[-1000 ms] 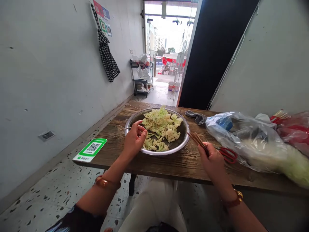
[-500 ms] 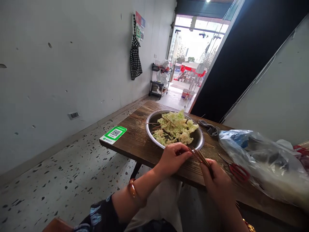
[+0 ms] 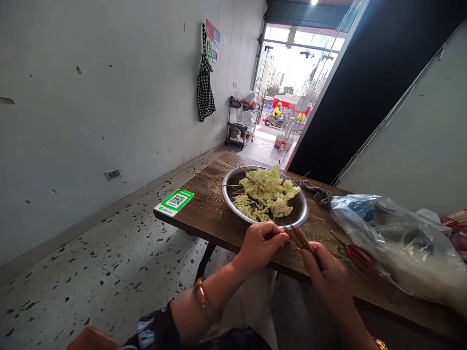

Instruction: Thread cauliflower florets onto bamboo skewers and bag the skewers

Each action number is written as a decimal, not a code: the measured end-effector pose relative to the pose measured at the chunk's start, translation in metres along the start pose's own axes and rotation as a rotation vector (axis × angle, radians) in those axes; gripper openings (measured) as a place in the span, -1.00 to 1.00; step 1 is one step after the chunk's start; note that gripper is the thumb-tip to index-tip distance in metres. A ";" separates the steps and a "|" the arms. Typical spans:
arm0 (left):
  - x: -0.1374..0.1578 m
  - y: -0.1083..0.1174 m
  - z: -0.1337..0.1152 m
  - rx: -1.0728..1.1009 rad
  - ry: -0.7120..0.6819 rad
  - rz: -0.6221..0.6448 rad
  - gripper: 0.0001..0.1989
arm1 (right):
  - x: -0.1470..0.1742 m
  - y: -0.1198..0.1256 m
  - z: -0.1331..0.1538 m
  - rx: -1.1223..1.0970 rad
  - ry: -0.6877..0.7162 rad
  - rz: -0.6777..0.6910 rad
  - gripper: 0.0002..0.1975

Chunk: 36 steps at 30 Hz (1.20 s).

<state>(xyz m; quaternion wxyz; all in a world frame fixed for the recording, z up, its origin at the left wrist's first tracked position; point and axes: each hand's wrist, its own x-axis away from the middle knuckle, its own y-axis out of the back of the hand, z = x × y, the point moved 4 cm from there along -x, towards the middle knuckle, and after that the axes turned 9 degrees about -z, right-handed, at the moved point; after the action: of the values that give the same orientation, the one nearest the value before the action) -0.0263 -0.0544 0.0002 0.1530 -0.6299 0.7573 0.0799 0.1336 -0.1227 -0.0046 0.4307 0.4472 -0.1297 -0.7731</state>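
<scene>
Foreground: pale trousers (image 3: 255,306) below the bench edge; dark patterned sleeve (image 3: 155,328) and shiny copper-toned bangle (image 3: 200,293) on left arm; gold bracelet (image 3: 380,344) at right wrist, cut off at lower edge of view.

Right hand (image 3: 330,270): grip closed around a bundle of thin brown skewers (image 3: 302,240), tips slightly fanned, toward the metal basin.

Left hand (image 3: 260,247): grip narrow, thumb and fingertips close together at the tips of the bundle; presence of a skewer between them impossible to tell.

Dark wooden bench (image 3: 204,216), bearing: red-handled scissors (image 3: 361,257), right of right hand; clear plastic bag (image 3: 397,238), bulky, farther right; green-and-white code card (image 3: 177,201), at left corner; metal basin (image 3: 300,206), just beyond both hands; pale green-white cauliflower (image 3: 268,187), heaped in basin, with loose skewers (image 3: 232,185) across heap and rim; grey cloth (image 3: 317,193), behind basin to the right.

Background: black-and-white checked apron (image 3: 206,92) on left wall; wheeled cart (image 3: 237,124), loaded with bags; bucket (image 3: 280,142) by glass doorway; outside, person in yellow (image 3: 278,111) on scooter.
</scene>
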 end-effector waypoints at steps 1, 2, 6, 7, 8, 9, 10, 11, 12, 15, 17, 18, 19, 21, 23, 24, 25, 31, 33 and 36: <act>0.001 0.001 0.000 -0.009 -0.009 -0.024 -0.77 | 0.000 0.000 0.001 0.004 0.018 -0.008 -0.74; 0.002 0.004 0.000 -0.016 -0.020 -0.051 -0.77 | 0.001 0.000 0.001 0.009 0.033 -0.012 -0.74; -0.004 0.026 -0.001 -0.013 -0.044 -0.206 -0.76 | 0.000 0.001 -0.010 0.049 0.053 -0.009 -0.74; -0.008 0.036 -0.001 -0.003 -0.043 -0.265 -0.77 | -0.001 0.003 -0.017 0.066 0.044 -0.011 -0.73; -0.012 0.048 -0.001 0.017 -0.037 -0.332 -0.77 | -0.003 0.006 -0.026 0.088 0.029 -0.019 -0.71; -0.017 0.060 -0.002 0.052 -0.032 -0.407 -0.78 | -0.005 0.009 -0.039 0.119 0.003 -0.029 -0.69; -0.021 0.073 -0.003 0.118 -0.030 -0.491 -0.79 | -0.007 0.013 -0.053 0.159 -0.033 -0.041 -0.68; -0.024 0.085 -0.004 0.171 -0.017 -0.551 -0.80 | -0.010 0.017 -0.069 0.207 -0.064 -0.060 -0.65; -0.027 0.094 -0.005 0.200 -0.008 -0.585 -0.80 | -0.013 0.020 -0.086 0.263 -0.093 -0.068 -0.63; -0.031 0.109 -0.008 0.226 -0.029 -0.644 -0.79 | -0.022 0.023 -0.136 0.433 -0.110 -0.056 -0.57; -0.031 0.109 -0.008 0.209 -0.043 -0.641 -0.79 | -0.027 0.019 -0.161 0.472 -0.067 -0.020 -0.58; -0.031 0.107 -0.007 0.194 -0.046 -0.629 -0.79 | -0.030 0.017 -0.169 0.470 -0.030 -0.003 -0.59; -0.031 0.105 -0.005 0.178 -0.047 -0.614 -0.79 | -0.032 0.015 -0.174 0.455 0.006 0.019 -0.59; -0.033 0.099 -0.003 0.145 -0.047 -0.578 -0.80 | -0.037 0.013 -0.173 0.417 0.055 0.014 -0.59; -0.036 0.093 -0.002 0.117 -0.052 -0.549 -0.80 | -0.044 0.014 -0.156 0.355 0.078 -0.063 -0.58; -0.038 0.090 -0.002 0.106 -0.056 -0.532 -0.80 | -0.047 0.015 -0.141 0.306 0.097 -0.107 -0.59; -0.040 0.086 -0.003 0.096 -0.061 -0.512 -0.80 | -0.050 0.016 -0.124 0.255 0.117 -0.151 -0.61; -0.054 0.044 -0.014 0.009 -0.069 -0.275 -0.79 | -0.066 -0.006 -0.014 -0.034 0.345 -0.110 -0.70; -0.059 0.032 -0.016 -0.012 -0.071 -0.210 -0.79 | -0.069 -0.018 0.004 -0.088 0.393 -0.051 -0.70; -0.069 0.023 -0.017 -0.041 -0.068 -0.138 -0.77 | -0.073 -0.033 0.016 -0.172 0.404 0.025 -0.72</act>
<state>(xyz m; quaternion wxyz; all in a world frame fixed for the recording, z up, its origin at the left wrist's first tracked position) -0.0397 0.0092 0.0373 0.1709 -0.6805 0.7046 0.1060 0.1198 -0.0491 0.0272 0.4941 0.5531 0.0199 -0.6705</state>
